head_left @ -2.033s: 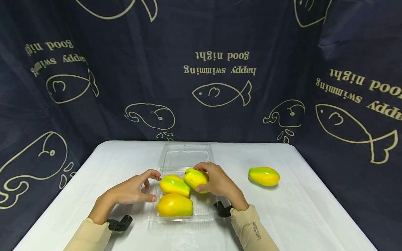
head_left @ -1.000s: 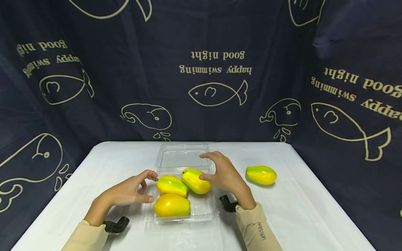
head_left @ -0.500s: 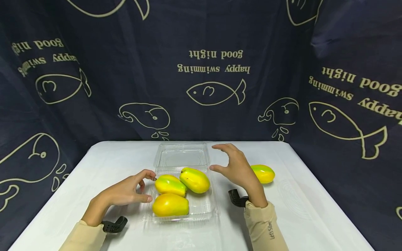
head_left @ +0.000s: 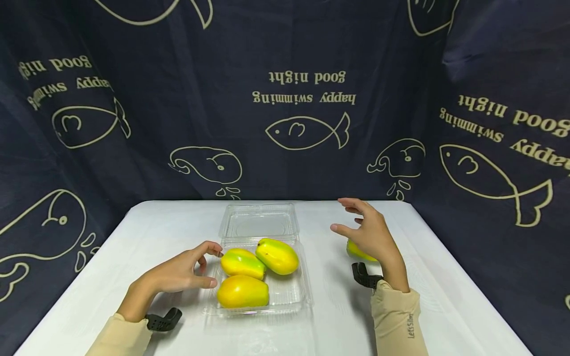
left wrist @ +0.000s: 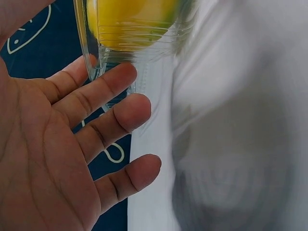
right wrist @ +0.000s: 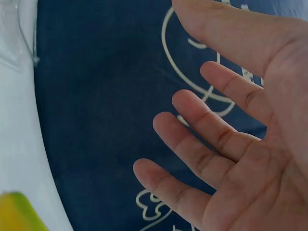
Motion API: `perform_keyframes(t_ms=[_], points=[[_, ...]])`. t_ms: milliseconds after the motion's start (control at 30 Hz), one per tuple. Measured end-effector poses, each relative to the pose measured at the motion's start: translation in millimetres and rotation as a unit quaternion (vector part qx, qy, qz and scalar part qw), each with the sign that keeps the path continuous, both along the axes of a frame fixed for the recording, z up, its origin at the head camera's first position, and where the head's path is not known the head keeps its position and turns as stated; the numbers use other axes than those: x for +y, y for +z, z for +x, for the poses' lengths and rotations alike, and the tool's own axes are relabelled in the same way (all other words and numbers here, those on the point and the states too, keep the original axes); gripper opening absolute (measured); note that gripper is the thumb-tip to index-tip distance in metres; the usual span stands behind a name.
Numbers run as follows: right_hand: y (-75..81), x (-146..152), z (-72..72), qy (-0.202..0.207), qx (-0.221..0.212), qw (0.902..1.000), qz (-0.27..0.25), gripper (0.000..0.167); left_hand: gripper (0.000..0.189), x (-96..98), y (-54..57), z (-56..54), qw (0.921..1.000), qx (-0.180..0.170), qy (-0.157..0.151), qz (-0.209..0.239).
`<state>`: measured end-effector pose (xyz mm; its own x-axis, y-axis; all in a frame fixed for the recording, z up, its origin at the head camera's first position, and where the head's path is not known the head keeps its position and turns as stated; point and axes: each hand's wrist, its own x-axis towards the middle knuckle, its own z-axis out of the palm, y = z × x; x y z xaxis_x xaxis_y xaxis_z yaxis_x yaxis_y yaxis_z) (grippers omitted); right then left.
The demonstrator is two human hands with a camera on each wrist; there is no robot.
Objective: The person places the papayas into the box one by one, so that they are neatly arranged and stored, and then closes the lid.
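Where the clear plastic box (head_left: 285, 295) rests on the white table (head_left: 156, 230), its lid (head_left: 260, 222) lies folded back on the far side of the base. Three yellow-and-green fruits occupy the base. The near fruit (head_left: 242, 292) lies crosswise at the front left. The middle fruit (head_left: 242, 263) lies directly behind it, also on the left. The far fruit (head_left: 278, 256) lies to the right of the middle fruit, set at a slant. Bare base shows at the front right.

The left hand (head_left: 180, 271) is positioned at the left side of the box. Its fingers are spread and gently bent, with the thumb well apart; they grip nothing. Contact between the fingertips and the box wall cannot be confirmed.

The right hand (head_left: 371, 233) is raised to the right of the box, well apart from it. Its fingers are extended and separated, the thumb stands away from them, and nothing is held. The outer fruit (head_left: 357, 251) lies on the table, partly hidden by this hand in the head view.

Each wrist carries a black mount (head_left: 165, 320), and a beige sleeve (head_left: 398, 321) covers each forearm. Behind the table hangs a dark blue curtain (head_left: 303, 49) printed with pale fish and inverted lettering.
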<state>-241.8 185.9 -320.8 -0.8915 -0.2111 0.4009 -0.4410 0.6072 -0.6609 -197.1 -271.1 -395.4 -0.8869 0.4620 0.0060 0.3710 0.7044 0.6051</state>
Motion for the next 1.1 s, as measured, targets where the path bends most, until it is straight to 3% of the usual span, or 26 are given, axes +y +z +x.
perform_keyframes(t_ms=[500, 1100], points=[[-2.5, 27, -3.6, -0.038, -0.03, 0.9988, -0.007, 0.065, 0.069, 1.0, 1.3, -1.4, 1.0, -0.004, -0.001, 0.002], [-18.0, 51, -9.6, -0.095, -0.05, 0.9937, 0.035, 0.067, 0.07, 0.8, 1.2, -0.9, 1.0, -0.005, -0.004, -0.002]])
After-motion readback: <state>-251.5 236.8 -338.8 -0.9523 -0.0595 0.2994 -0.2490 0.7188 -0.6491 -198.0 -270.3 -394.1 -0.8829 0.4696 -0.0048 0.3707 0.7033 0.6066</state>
